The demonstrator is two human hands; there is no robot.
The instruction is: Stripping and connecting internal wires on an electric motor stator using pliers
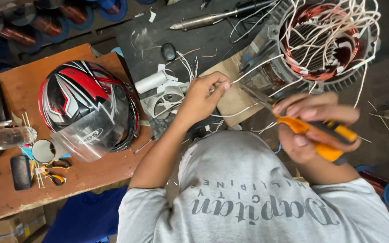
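My left hand (203, 96) pinches a thin white sleeved wire (257, 67) that runs up to a motor stator (325, 42) with copper windings and many loose white leads. My right hand (314, 123) grips orange-and-black handled pliers (320, 135), whose metal jaws (255, 93) reach toward the wire just right of my left fingers. The stator lies at the upper right on a dark mat (203, 40). A piece of cardboard (235, 96) sits under the hands.
A red, black and white helmet (86, 105) with a clear visor rests on an orange wooden table (19, 81), beside a cup (46, 150), a plastic bottle (3, 138), scissors (52, 173) and a black case. A soldering iron (212, 18) and copper wire spools (46, 22) lie behind.
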